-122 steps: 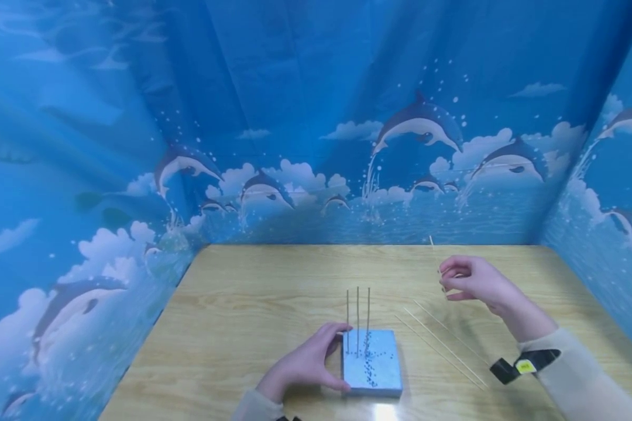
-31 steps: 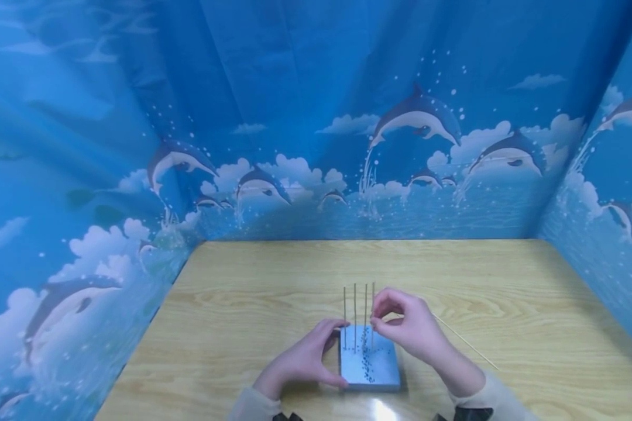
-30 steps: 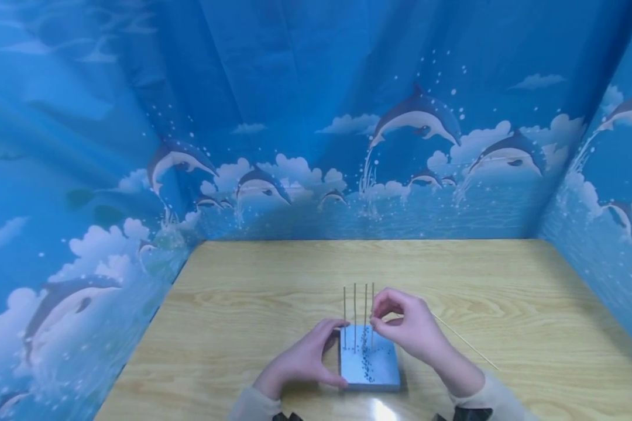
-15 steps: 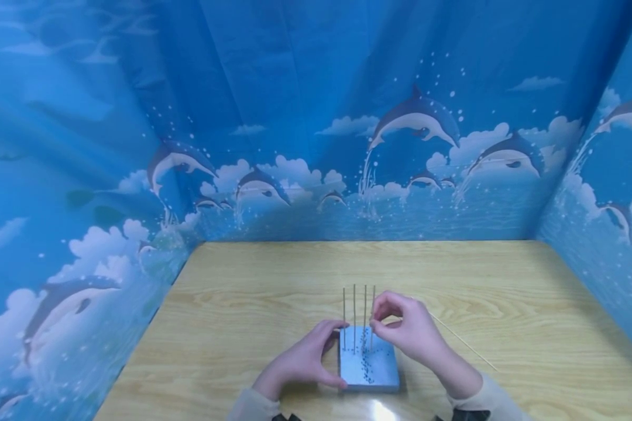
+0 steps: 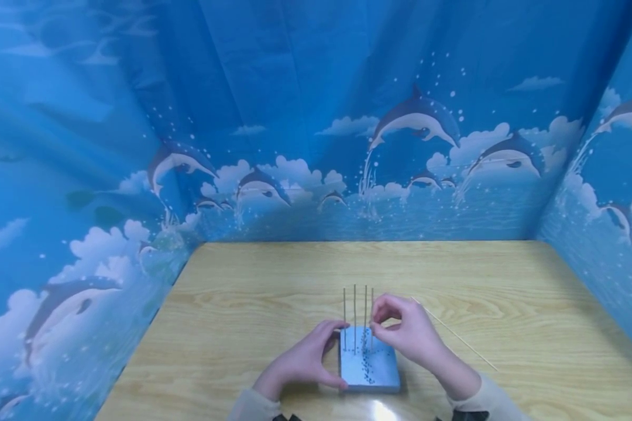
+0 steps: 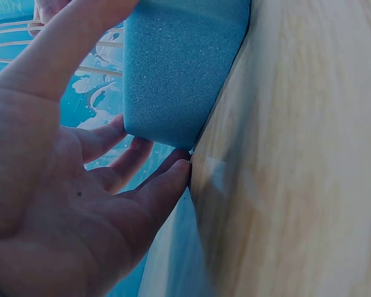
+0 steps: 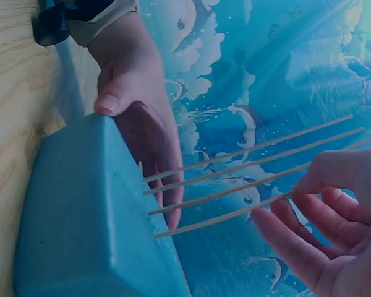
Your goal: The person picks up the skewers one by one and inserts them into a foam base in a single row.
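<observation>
A light-blue foam block (image 5: 384,371) dotted with dark holes sits on the table. Several thin wooden sticks stand upright in a row across it, one of them a stick (image 5: 354,316) left of centre. My left hand (image 5: 305,359) grips the block's left side, thumb at the near corner and fingers at the far one, as the left wrist view shows from close to the foam (image 6: 173,68). Between thumb and fingertips my right hand (image 5: 408,327) pinches the rightmost stick (image 7: 204,221), partway up; its lower end meets the block's top among the holes.
A loose stick (image 5: 454,333) lies slantwise on the wooden table (image 5: 263,280), right of the block and partly behind my right hand. A blue curtain (image 5: 295,117) printed with dolphins hangs behind the table and on both sides.
My right hand has come from the right, where it held a stick in the air, to the block; that stick now stands in the row. Lately hand and stick sank slightly. The left hand stayed.
</observation>
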The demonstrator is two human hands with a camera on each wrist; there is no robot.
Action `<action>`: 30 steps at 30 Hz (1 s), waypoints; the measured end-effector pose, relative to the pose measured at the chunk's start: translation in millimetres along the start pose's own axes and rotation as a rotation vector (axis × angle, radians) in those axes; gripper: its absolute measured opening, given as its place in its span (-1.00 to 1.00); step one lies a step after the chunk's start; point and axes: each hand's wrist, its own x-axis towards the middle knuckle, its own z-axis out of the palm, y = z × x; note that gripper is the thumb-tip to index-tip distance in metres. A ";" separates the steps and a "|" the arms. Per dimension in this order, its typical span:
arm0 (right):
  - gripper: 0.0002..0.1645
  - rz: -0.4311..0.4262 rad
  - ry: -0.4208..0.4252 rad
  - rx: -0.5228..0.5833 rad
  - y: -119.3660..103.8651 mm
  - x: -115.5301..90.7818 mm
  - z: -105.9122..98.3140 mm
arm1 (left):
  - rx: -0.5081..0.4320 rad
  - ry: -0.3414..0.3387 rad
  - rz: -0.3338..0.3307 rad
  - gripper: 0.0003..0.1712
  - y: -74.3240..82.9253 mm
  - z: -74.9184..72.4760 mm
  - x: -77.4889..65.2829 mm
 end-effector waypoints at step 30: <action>-0.71 0.006 -0.041 -0.128 5.4 7.6 -50.1 | 0.010 0.001 -0.048 0.26 2.8 -0.4 -1.3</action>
